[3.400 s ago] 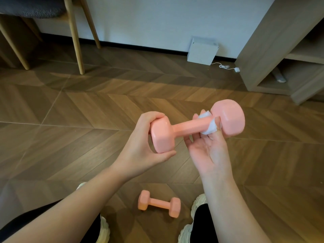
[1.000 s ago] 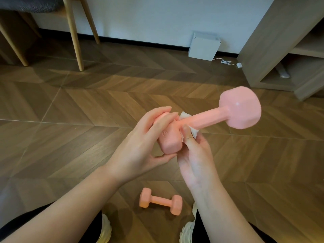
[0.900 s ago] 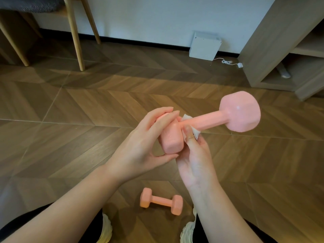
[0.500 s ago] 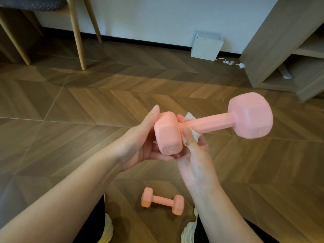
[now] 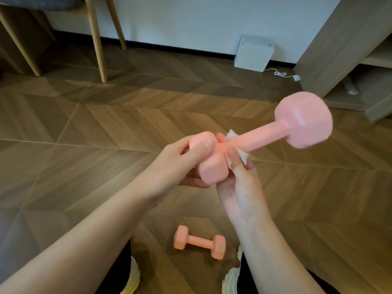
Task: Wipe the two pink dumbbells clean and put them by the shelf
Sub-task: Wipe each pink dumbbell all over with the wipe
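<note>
I hold one pink dumbbell (image 5: 267, 134) in the air, its far head raised toward the upper right and blurred. My left hand (image 5: 180, 164) grips its near head, thumb across the top. My right hand (image 5: 239, 185) pinches a small white wipe (image 5: 241, 155) around the handle right beside that near head. The second pink dumbbell (image 5: 199, 242) lies on the wooden floor between my feet. The wooden shelf (image 5: 339, 43) stands at the upper right, apart from both dumbbells.
A white box (image 5: 253, 54) with a white cable (image 5: 284, 74) sits against the wall left of the shelf. Wooden chair legs (image 5: 96, 39) stand at the upper left. My shoes (image 5: 131, 276) and knees are at the bottom edge.
My left hand has curled back over the near head, thumb on top. The dumbbell's far head has swung upward. My right hand with the wipe stays on the handle by the near head.
</note>
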The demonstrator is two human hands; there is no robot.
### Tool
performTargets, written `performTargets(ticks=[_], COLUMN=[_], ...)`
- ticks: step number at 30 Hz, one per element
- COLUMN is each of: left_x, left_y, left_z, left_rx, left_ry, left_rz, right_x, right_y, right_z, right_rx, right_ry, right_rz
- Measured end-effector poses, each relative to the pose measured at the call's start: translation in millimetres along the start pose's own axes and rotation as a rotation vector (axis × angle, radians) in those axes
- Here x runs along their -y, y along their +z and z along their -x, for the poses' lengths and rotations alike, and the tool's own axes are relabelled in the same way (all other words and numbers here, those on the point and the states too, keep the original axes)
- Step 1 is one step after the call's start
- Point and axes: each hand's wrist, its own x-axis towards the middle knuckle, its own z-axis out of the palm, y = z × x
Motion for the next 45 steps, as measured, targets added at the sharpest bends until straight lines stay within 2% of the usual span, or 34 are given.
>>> performTargets(ticks=[3,6,8,12,14,16,20,22,25,28,30,32,34,36,37,39,41,45], left_x=[-7.2,-5.0,0.1,10.2,11.2,9.4,4.1,4.2,5.7,15.6,19.2,17.9,11.8,6.5,6.6,7.2,8.9,17.6], left_y=[0.0,-2.6,-5.8,-6.2,-3.2,-1.5,2.4,3.4,3.3,1.5,2.6,3.1,4.5,5.4,4.9,4.6,4.7,3.5], left_z=[2.8,3.7,5.5,6.5,4.8,2.6,-2.5,-2.3,0.4,3.2,3.1,0.6,-2.6,-4.5,-4.8,-6.7,-5.4,-1.2], left_rx=[0.114,0.116,0.095,0.014,-0.011,0.005,0.110,0.132,0.035,-0.040,-0.067,-0.073,-0.012,0.116,0.174,0.176,0.099,0.001], left_ry=[-0.200,-0.225,-0.141,0.152,0.237,0.179,-0.195,-0.232,-0.127,0.247,0.368,0.287,0.053,-0.191,-0.260,-0.300,-0.208,0.130], left_rz=[0.132,0.169,0.141,-0.087,-0.166,-0.122,0.034,0.019,0.033,-0.159,-0.286,-0.235,-0.069,-0.015,-0.011,0.024,0.034,-0.086], right_x=[-2.8,-2.2,-0.2,2.4,3.4,2.3,0.7,1.4,2.2,2.2,3.0,3.8,3.1,3.7,4.8,7.8,10.0,9.5], right_y=[-2.7,-1.6,1.2,-3.4,-6.7,-9.9,-15.2,-16.1,-15.0,-14.4,-13.5,-10.4,-10.1,-11.0,-10.8,-10.9,-10.5,-11.2], right_z=[0.4,0.6,0.9,-3.8,-6.8,-9.7,-13.4,-12.6,-10.5,-9.6,-9.2,-8.7,-8.6,-9.5,-9.5,-8.9,-7.8,-8.7], right_rx=[0.107,0.093,0.057,0.011,0.007,0.034,0.106,0.115,0.137,0.123,0.055,0.026,0.033,0.016,0.000,-0.009,-0.017,-0.070], right_ry=[-0.002,-0.027,-0.032,-0.004,0.002,-0.014,0.000,-0.022,-0.060,-0.042,-0.032,-0.038,-0.031,-0.013,-0.007,-0.008,-0.021,0.000], right_rz=[0.051,0.057,0.025,-0.052,-0.058,-0.059,-0.021,0.015,-0.022,-0.086,-0.098,-0.098,-0.105,-0.097,-0.093,-0.101,-0.099,-0.050])
